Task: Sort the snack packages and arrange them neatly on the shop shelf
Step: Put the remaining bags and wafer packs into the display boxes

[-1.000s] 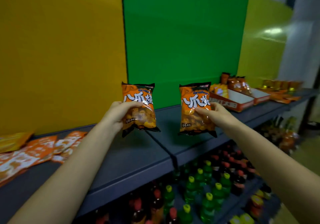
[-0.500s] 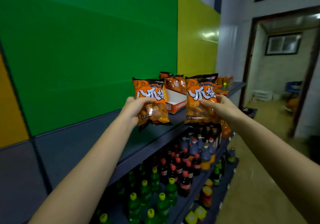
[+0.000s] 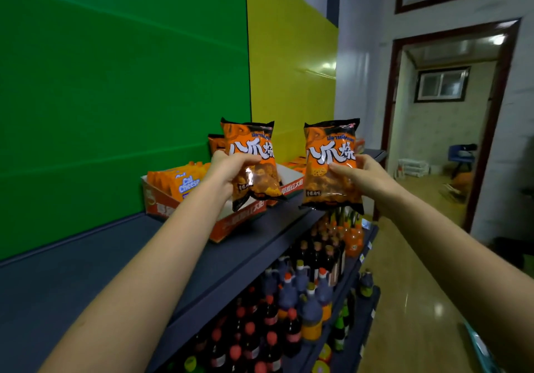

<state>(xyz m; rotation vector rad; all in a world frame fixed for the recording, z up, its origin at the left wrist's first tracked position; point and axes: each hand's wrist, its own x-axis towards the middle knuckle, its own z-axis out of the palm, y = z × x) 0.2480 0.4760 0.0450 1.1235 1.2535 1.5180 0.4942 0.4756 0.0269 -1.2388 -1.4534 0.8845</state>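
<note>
Green and yellow wall panels [image 3: 124, 84] back a dark grey shop shelf [image 3: 86, 271] that runs from the lower left of the frame toward the centre. Both hands are raised at mid-frame, each gripping one orange snack bag. The left hand [image 3: 228, 170] curls round the lower half of the left bag [image 3: 251, 147], which tilts a little. The right hand [image 3: 358, 176] pinches the right bag [image 3: 329, 153] at its side, upright, print toward the camera. Both bags hang in the air above the shelf's front edge, touching only the hands.

Just behind the left bag sits an open cardboard tray [image 3: 231, 225] holding Cal Cheese packs [image 3: 185, 183]. A second tray [image 3: 290, 183] lies beyond it, and a further orange bag [image 3: 215, 143] peeks out behind the left one. Bottles [image 3: 303, 300] fill the lower shelves at bottom centre.

The step looks like carrying a matched pair to its group. Done well, I judge, the bags go beside their own kind, not among the Cal Cheese packs, upright, fronts outward, edges level. A light grip spares the contents. Puffed bags tip easily, so each should lean on a neighbour or tray wall before release.
</note>
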